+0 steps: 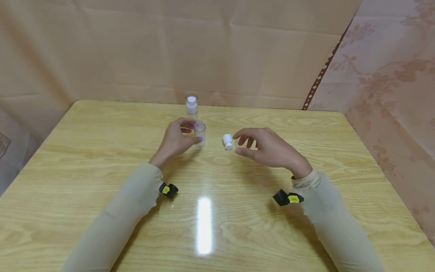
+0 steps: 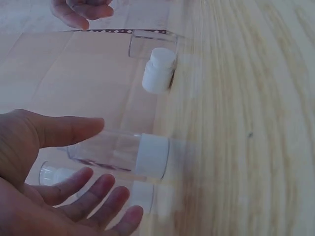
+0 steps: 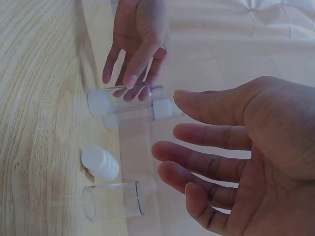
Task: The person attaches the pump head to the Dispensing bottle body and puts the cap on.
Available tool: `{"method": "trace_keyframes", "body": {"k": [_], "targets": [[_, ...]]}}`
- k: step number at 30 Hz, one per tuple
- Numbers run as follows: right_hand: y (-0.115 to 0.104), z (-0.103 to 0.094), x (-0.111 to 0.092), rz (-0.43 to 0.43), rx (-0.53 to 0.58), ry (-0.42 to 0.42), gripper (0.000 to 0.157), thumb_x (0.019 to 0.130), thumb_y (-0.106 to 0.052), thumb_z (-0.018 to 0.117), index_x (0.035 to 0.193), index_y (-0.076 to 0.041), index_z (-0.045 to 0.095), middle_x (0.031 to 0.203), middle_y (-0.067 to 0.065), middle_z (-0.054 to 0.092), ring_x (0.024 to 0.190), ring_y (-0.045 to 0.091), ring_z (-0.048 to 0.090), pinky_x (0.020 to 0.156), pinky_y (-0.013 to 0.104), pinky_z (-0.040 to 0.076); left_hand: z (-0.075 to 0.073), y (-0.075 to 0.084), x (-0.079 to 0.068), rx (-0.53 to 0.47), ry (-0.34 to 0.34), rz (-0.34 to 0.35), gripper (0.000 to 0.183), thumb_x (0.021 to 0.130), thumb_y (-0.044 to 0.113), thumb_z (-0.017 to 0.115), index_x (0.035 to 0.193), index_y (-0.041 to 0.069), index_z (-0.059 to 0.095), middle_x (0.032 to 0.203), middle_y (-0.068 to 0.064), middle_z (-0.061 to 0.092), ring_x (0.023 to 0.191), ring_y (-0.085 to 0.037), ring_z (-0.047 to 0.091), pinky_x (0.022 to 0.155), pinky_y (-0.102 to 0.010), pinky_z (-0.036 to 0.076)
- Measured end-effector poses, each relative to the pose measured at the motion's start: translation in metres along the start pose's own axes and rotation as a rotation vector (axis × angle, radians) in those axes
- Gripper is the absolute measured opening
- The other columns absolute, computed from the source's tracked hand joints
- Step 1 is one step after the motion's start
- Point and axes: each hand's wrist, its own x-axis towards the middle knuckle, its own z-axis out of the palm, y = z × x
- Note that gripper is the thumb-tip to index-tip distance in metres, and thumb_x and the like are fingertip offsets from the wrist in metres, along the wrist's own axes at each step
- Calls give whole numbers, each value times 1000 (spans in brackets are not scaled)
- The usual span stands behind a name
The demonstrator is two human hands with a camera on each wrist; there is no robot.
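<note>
My left hand curves around a clear cylinder with a white base, its thumb in front and its fingers behind. In the left wrist view its fingers are spread loosely, and gaps show between them and the cylinder. Behind it stands another clear cylinder holding a white bottle in its upper part. A small white capped bottle lies on its side, cap toward me. Just right of it hovers my right hand, fingers loosely bent and holding nothing. Beside the bottle stands a clear cup.
Everything stands on a wood-grain table. A beige cloth hangs behind its far edge, with a patterned pink cloth at the right. Each wrist wears a small black camera.
</note>
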Motion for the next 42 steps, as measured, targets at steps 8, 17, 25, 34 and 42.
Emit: {"method": "trace_keyframes", "body": {"k": [8,17,25,34,42], "targets": [[1,4,5,-8,-4,-7,34,96,-22,72,127,-6,68,113,8,70,93,17,63,75,39,52,4,-6,4,-120,-29,-21,57,88,5,79,139,-3,53,136,-19,59,127,-34,55,105,-41,47],[-1,7,7,-3,-20,-16,33,97,-21,71,126,-7,68,113,8,70,93,18,64,75,40,53,9,-9,6,-179,-12,-6,55,89,1,77,138,-7,54,136,-22,60,127,-34,56,109,-40,45],[-3,11,8,7,-26,5,34,96,-20,72,126,-5,68,109,8,71,91,19,64,74,39,53,11,-10,4,-191,18,30,50,89,-3,75,135,-9,56,131,-24,62,123,-35,60,100,-37,52],[-3,20,11,53,-88,131,32,95,-20,73,121,-1,70,109,12,72,82,22,66,69,39,52,7,-5,2,-188,79,69,47,90,4,77,133,-3,60,127,-17,64,117,-31,62,96,-38,54],[-5,34,22,108,-182,190,34,93,-22,76,119,-1,70,103,13,72,73,22,65,65,39,51,7,-3,0,-223,98,91,47,90,6,76,134,-2,60,126,-16,65,117,-32,61,98,-40,51]]}}
